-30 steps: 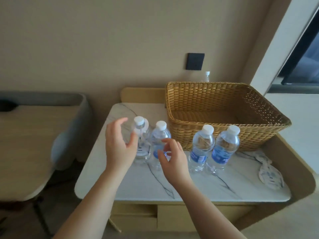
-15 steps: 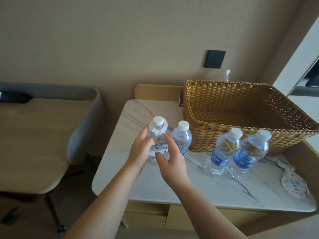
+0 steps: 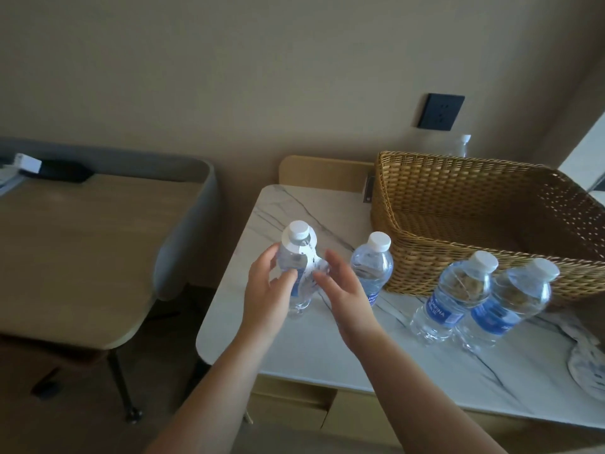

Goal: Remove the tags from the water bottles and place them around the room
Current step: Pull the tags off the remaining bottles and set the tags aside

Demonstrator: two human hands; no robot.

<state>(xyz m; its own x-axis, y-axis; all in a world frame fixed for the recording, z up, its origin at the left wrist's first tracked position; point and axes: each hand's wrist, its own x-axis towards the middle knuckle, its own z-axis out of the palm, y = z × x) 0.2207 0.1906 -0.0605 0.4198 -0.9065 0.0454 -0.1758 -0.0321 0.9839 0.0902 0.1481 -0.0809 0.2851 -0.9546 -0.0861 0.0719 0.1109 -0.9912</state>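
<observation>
My left hand [image 3: 266,294] is wrapped around a clear water bottle [image 3: 296,257] with a white cap, which carries a white paper tag [image 3: 302,252] hung on its neck. My right hand [image 3: 343,293] touches the lower end of that tag with its fingertips; whether it pinches it is unclear. A second bottle [image 3: 373,267] stands just right of my hands. Two more bottles [image 3: 455,296] [image 3: 510,303] with blue labels stand further right on the marble table [image 3: 327,348].
A wicker basket [image 3: 484,224] sits at the table's back right, with another bottle cap [image 3: 463,142] behind it. Removed tags [image 3: 587,368] lie at the right edge. A wooden desk [image 3: 82,257] stands left, a gap between it and the table. A dark wall socket [image 3: 442,111] is above.
My left hand closed on the tagged bottle and lifted it slightly. My right hand came in to the tag. The view shifted left, so the basket and bottles sit further right.
</observation>
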